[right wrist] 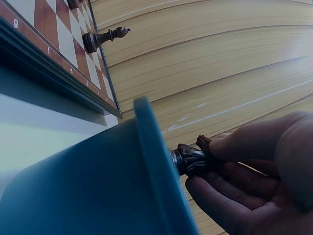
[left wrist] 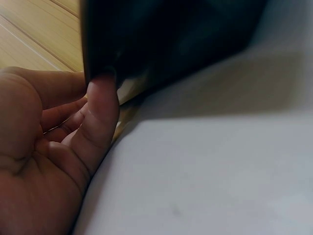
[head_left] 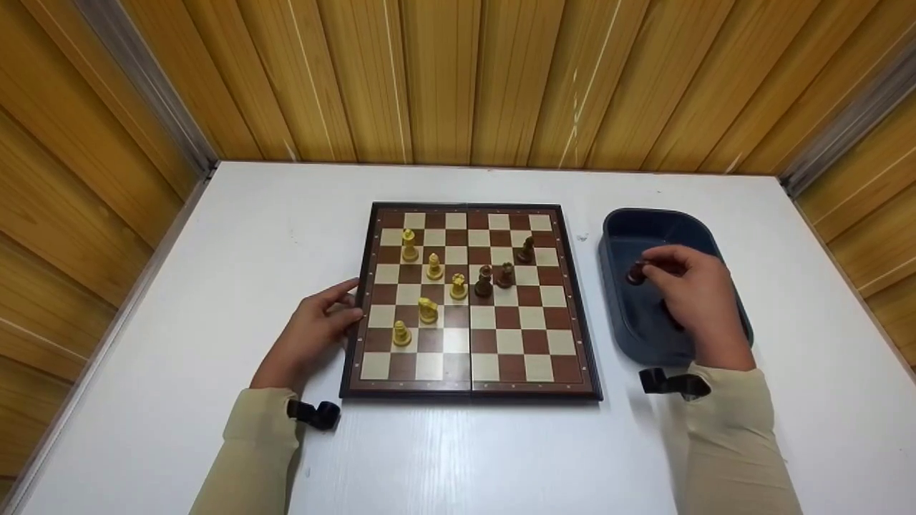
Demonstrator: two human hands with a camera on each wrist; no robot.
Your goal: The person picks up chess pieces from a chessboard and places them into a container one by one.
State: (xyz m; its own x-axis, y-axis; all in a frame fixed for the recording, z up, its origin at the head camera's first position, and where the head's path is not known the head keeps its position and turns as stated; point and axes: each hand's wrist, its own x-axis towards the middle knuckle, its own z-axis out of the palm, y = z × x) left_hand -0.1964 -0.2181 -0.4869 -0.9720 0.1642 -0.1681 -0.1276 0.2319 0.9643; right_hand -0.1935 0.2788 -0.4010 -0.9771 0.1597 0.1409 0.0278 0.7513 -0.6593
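Observation:
My left hand [head_left: 308, 332] holds the left edge of a folding chessboard [head_left: 526, 318], its thumb and forefinger at the dark rim. In the left wrist view the thumb [left wrist: 100, 107] meets the dark side of the board, which hides part of the forefinger. Over a dark blue tray [head_left: 619, 315] on the right, my right hand [head_left: 694, 300] pinches a dark brown chess piece. Seen from the right wrist, that chess piece [right wrist: 193, 159] has a carved head like a knight's; the tray rim hides its lower part.
Yellow pieces, including a knight [head_left: 428, 310], a pawn [head_left: 401, 333] and a queen [head_left: 458, 287], stand on the board's left half. Right of the fold are a dark king [head_left: 484, 282], a dark rook [head_left: 506, 275] and a dark bishop [head_left: 526, 250]. Wood-patterned panels [head_left: 444, 79] border the white table [head_left: 429, 458].

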